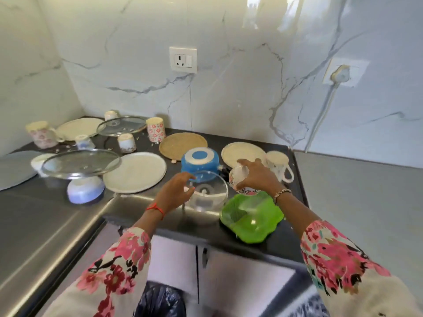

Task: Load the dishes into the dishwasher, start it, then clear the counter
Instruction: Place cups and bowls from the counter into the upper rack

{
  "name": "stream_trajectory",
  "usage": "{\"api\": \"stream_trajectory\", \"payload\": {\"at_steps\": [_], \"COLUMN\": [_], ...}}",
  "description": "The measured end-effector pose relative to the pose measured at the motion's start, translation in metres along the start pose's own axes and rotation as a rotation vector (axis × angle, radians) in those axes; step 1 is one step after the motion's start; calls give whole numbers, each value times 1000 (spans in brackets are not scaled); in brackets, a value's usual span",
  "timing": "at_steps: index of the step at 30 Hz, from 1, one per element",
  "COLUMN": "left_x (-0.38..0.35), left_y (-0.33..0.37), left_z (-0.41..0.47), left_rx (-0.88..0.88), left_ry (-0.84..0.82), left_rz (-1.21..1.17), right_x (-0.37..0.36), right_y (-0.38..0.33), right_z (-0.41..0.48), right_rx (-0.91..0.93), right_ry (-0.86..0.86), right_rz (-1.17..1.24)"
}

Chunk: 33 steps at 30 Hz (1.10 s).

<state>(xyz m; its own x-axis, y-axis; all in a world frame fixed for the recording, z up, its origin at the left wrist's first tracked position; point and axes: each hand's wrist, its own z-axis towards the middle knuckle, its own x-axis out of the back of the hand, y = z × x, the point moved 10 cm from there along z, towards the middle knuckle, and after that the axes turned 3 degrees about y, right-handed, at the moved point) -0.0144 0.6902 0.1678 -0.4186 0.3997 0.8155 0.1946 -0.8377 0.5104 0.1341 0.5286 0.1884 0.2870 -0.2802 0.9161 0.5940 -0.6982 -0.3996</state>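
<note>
Left hand: my fingers curl on the rim of the glass lid, at 6 o'clock from the blue pot.
Right hand: I grip a small flowered bowl, at 12 o'clock from the green bowl.

The small floral ceramic bowl held in my right hand is glazed and glossy. The clear round glass lid pinched at its rim by my left hand is smooth and transparent. The green square dish is translucent, glossy plastic. The black countertop is polished; the adjoining steel surface is brushed metal. The round tan mat is woven and rough. My floral sleeves are matt cloth.
</note>
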Motion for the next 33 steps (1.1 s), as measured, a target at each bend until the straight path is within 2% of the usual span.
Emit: {"api": "stream_trajectory", "payload": {"at_steps": [6,10,16,22,27,33], "left_x": [-7,-32,-82,-152,-219,-282], "left_y": [56,87,134,200,286,375], "left_z": [-156,-246,-347,-436,-505,-549], "left_rx": [-25,18,38,42,53,4], "left_ry": [11,-120,-221,-350,-456,-525], "left_rz": [-23,-19,-49,-106,-155,-190], "right_x": [-32,-65,-104,-121,-109,-91], "right_y": [0,18,56,124,200,289], "right_z": [-158,-263,-390,-499,-588,-664], "right_rx": [-52,-134,-186,-266,-298,-377], "right_ry": [-44,-143,-200,-192,-190,-131], "right_rz": [13,12,-5,57,60,58]}}
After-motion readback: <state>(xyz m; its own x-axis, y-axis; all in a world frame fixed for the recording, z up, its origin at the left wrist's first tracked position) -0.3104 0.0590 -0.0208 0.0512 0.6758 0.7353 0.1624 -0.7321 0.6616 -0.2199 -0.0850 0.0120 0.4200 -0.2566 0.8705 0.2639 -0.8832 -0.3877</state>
